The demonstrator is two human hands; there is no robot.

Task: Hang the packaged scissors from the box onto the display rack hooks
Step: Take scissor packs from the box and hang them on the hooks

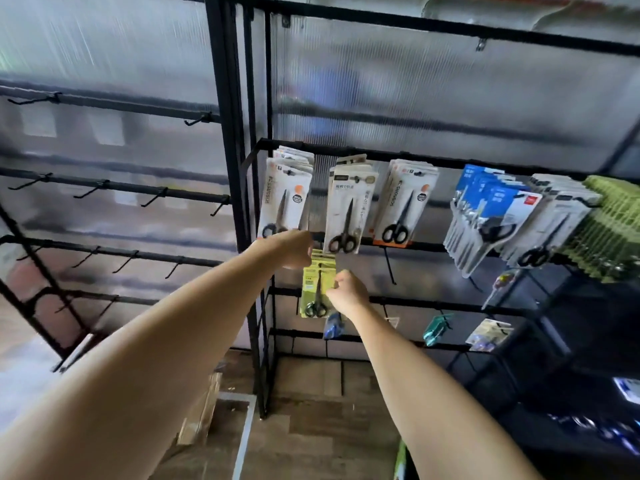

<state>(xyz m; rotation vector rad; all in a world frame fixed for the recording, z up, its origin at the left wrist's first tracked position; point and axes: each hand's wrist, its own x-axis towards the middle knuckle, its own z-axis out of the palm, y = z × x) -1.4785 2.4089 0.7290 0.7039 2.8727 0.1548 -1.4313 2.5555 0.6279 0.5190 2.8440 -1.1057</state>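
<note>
A yellow-green pack of black-handled scissors (317, 289) hangs at the second rail of the black display rack (450, 247), below the white packs. My left hand (292, 249) grips the pack's top edge near the rail. My right hand (348, 294) pinches its right side lower down. The hook behind the pack is hidden. The box is not in view.
White scissor packs (284, 199) (346, 206) (401, 202) hang on the upper rail, with blue (485, 209), white (550, 223) and green (609, 230) packs to the right. Bare hooks (389, 265) stick out beside my hands. A rack of bare hooks (104, 192) stands on the left.
</note>
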